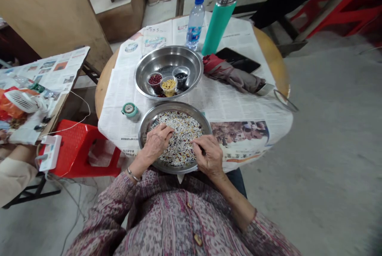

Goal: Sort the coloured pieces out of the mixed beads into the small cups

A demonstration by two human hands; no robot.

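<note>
Two hands over a near bowl (174,107) of mixed grain, at a table (273,57) spread with newspaper (122,88).
Just beyond stands a far bowl (167,55) with a red cup (155,80), a yellow cup (168,84) and a black cup (182,76); farther off are a bottle (195,25) and a flask (220,23), to the right an umbrella (232,73) beside a dark tablet (238,60), to the left a tape roll (129,109) and, off the table, a red stool (79,144). The grain mix (185,126) is mostly white, flecked yellow, dark red and black, spread across the near bowl. The left hand (158,139), fingers bent, hides part of it; the right hand (209,154) curls at its right side. Whether either pinches anything, I cannot tell.
</note>
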